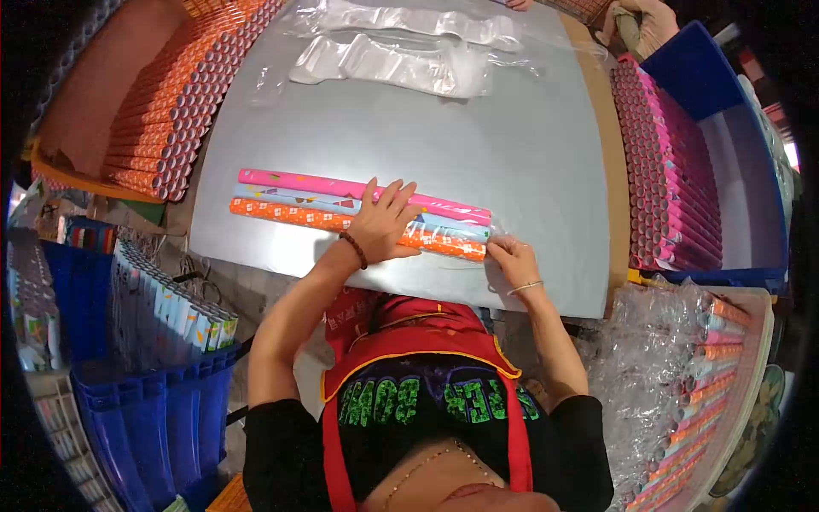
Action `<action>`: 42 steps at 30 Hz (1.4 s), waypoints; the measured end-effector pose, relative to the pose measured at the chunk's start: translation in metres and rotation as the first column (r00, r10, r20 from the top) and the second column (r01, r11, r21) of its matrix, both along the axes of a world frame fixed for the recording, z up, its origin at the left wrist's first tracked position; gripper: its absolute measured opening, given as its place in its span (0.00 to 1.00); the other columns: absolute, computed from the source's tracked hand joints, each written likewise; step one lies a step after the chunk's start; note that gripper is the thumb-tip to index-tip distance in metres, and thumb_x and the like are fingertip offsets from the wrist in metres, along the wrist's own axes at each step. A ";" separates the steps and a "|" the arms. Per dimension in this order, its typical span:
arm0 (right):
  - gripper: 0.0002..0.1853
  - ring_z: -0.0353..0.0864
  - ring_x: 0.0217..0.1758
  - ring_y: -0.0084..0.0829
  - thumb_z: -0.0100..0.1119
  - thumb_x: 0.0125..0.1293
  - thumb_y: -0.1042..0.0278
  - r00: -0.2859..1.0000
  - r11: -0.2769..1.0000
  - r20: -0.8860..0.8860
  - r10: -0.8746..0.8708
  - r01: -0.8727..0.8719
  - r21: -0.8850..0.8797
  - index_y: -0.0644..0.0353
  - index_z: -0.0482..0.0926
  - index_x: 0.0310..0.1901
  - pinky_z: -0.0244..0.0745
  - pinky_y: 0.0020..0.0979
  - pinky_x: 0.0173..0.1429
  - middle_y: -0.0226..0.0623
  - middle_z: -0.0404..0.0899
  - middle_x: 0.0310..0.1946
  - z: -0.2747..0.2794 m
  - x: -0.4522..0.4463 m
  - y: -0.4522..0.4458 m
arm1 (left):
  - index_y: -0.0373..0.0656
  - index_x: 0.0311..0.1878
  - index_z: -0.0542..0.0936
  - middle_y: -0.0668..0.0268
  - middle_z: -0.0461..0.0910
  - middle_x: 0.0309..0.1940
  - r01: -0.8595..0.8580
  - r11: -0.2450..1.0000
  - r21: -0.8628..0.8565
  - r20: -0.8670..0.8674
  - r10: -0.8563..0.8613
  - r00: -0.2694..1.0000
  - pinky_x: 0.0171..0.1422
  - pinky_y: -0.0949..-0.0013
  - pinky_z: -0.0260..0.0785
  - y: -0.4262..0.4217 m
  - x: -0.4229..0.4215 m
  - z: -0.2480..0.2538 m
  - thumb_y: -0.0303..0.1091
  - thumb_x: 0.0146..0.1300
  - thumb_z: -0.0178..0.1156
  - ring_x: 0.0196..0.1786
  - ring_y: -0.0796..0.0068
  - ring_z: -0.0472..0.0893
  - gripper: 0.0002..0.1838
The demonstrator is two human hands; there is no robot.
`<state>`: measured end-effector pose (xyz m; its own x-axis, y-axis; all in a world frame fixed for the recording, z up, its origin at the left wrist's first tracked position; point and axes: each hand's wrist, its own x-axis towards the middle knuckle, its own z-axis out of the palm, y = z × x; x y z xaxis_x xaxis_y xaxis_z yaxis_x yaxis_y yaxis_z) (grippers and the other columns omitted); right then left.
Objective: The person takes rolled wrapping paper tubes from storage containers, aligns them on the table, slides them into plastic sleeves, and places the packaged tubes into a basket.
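Three wrapping-paper rolls lie side by side near the table's front: a pink roll (290, 178), a light blue patterned roll (294, 196) and an orange roll (286, 212). Clear plastic film shows around their right ends. My left hand (382, 224) rests flat across the rolls with its fingers spread. At the right end of the orange roll, my right hand (514, 259) has thumb and fingers pinched together on the edge of the clear plastic sleeve (497, 229). Its fingertips partly hide what they grip.
Flat clear plastic sleeves (392, 66) lie at the table's far side. An orange crate (77, 111) of orange rolls stands left, a blue bin (742, 171) with pink rolls right. Lower right, a pale bin (742, 375) holds wrapped rolls; lower left is a blue crate (153, 418). Another person's hand (518, 4) shows at the far edge.
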<state>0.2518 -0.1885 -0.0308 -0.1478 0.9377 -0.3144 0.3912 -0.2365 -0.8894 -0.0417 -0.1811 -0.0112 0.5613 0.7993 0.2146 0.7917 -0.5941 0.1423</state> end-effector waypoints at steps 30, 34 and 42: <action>0.16 0.66 0.17 0.14 0.55 0.66 0.67 0.956 0.886 -0.114 0.270 -0.293 -0.360 0.55 0.79 0.55 0.59 0.18 0.21 0.24 0.74 0.22 0.069 0.060 0.024 | 0.45 0.56 0.68 0.52 0.61 0.66 -0.027 0.998 -0.058 -0.021 0.025 0.999 0.70 0.37 0.43 0.004 0.004 0.002 0.54 0.42 0.71 0.70 0.52 0.57 0.39; 0.13 0.66 0.17 0.13 0.53 0.67 0.66 0.919 0.901 -0.336 0.207 -0.313 -0.302 0.55 0.80 0.51 0.59 0.17 0.20 0.22 0.76 0.27 0.041 0.040 0.025 | 0.45 0.56 0.70 0.53 0.60 0.66 -0.039 0.995 -0.092 -0.029 0.036 0.999 0.71 0.38 0.42 0.003 0.005 0.005 0.56 0.43 0.70 0.70 0.53 0.57 0.39; 0.11 0.64 0.13 0.15 0.53 0.67 0.61 0.917 0.978 -0.383 0.107 -0.167 -0.128 0.61 0.76 0.41 0.56 0.18 0.15 0.28 0.75 0.22 0.022 0.012 0.026 | 0.42 0.53 0.72 0.51 0.62 0.65 -0.021 0.998 -0.059 -0.012 0.021 1.000 0.68 0.35 0.46 0.004 0.004 0.006 0.58 0.43 0.68 0.67 0.51 0.61 0.38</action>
<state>0.2634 -0.1621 -0.0086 -0.4057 0.8441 -0.3506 0.0773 -0.3505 -0.9334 -0.0377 -0.1775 -0.0051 0.5464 0.8221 0.1603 0.8058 -0.5681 0.1670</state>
